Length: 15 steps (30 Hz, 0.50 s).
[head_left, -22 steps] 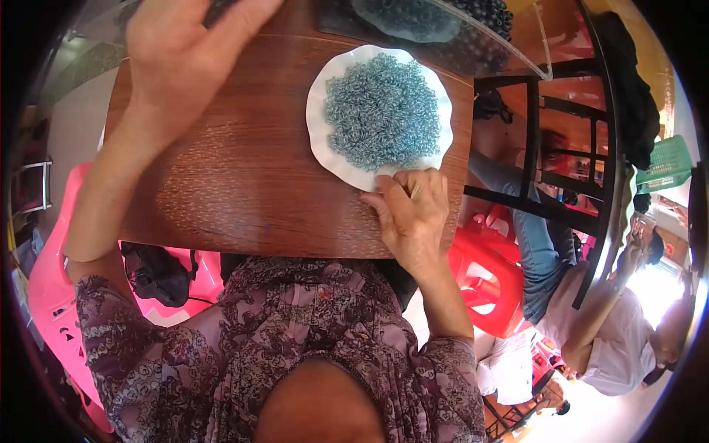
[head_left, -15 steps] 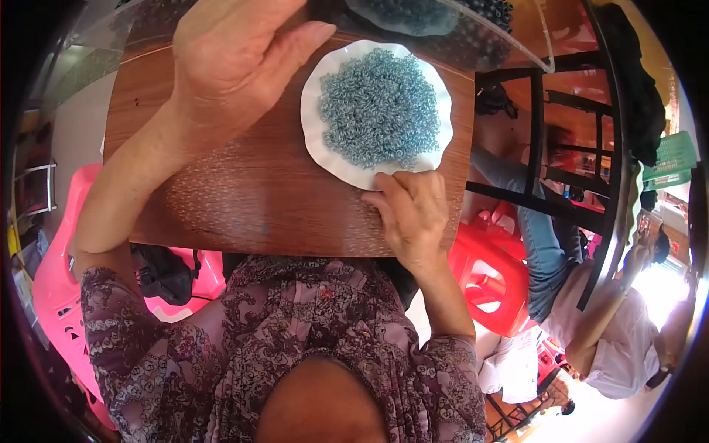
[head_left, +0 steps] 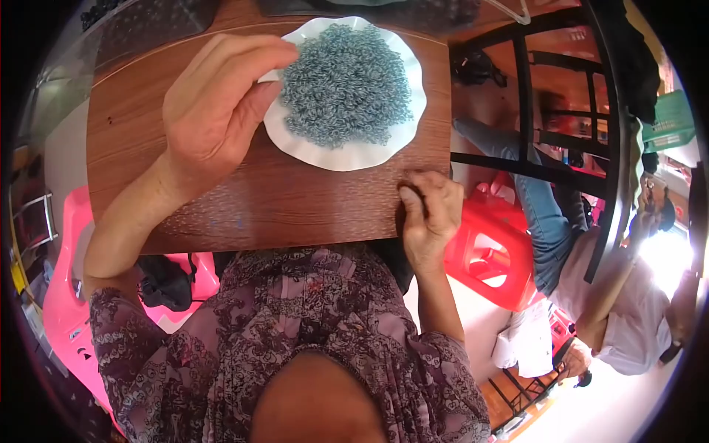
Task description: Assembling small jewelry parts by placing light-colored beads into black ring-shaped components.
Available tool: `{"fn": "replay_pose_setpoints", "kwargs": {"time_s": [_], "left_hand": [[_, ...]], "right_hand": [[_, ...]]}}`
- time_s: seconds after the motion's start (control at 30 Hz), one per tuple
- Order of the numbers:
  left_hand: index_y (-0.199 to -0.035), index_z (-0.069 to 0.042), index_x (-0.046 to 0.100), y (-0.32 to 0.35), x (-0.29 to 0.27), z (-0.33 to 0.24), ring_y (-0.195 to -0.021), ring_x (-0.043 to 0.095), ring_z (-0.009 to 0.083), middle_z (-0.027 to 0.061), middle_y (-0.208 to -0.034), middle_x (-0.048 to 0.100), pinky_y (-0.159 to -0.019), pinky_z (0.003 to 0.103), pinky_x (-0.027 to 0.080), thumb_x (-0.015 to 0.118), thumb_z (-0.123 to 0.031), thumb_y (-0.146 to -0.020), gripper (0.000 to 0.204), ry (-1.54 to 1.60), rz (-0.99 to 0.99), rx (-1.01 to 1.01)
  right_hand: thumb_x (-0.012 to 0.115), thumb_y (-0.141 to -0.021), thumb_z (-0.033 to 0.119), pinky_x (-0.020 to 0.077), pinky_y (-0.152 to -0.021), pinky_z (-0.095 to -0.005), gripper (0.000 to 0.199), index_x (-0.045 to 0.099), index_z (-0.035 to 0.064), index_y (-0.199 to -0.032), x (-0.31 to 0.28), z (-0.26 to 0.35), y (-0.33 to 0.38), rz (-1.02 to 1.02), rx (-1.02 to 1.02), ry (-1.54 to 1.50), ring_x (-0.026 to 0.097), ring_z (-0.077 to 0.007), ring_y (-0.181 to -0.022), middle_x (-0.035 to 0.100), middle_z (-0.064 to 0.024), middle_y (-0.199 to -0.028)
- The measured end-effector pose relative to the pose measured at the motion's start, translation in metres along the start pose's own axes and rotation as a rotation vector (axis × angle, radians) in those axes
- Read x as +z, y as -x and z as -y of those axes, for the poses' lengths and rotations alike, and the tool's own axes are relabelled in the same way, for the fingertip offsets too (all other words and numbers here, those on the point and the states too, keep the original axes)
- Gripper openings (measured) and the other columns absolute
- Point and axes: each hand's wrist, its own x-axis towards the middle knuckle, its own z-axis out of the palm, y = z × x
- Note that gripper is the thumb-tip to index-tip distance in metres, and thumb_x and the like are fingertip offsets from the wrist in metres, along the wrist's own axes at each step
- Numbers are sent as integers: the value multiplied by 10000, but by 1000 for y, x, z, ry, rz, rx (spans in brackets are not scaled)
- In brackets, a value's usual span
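The plate [head_left: 336,157], white with a wavy rim and heaped with small blue-grey metal coils [head_left: 346,87], lies on the brown wooden table [head_left: 317,214] in the upper middle of the frame. Compared with the earlier frames, it sits a little higher and further left in the picture; the table's edges have shifted too, so I cannot tell whether the plate itself slid. The left hand [head_left: 210,111], which was partly cut off by the top edge of the frame, has come down and is now wholly in view in the upper left, with its fingertips overlapping the plate's left rim. Its fingers lie close together, nearly straight, and the thumb stands apart below them with a visible gap; nothing can be made out in that gap, and whether the tips touch the rim or hover over it I cannot tell. The right hand [head_left: 434,210], earlier at the plate's lower rim, has left it and is now right of the middle of the frame, at the table's right edge, apart from the plate. Its fingers are loosely curled, with the thumb bent near the forefinger; whether they pinch anything small I cannot tell. The coils remain heaped on the plate.
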Motion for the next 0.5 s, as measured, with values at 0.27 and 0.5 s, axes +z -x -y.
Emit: {"fn": "replay_pose_setpoints", "kwargs": {"time_s": [0.27,0.5], "left_hand": [[-940,17,614,-8,-3,-16,-773,596,300,138,-888,615,-643,334,479,641,46,-693,251,-43,11,4],[-865,-10,609,-69,-3,-3,-719,568,275,97,-798,590,-601,344,467,644,73,-643,239,-92,-144,93]], "right_hand": [[620,-610,-100,441,-651,-331,205,642,0,-788,-5,8,-1,21,-104,147,523,-273,-741,551,-115,-800],[633,-731,-62,459,-659,-328,97,588,-20,-806,-7,13,-6,35,18,-105,576,-269,-712,600,-127,-782]]}}
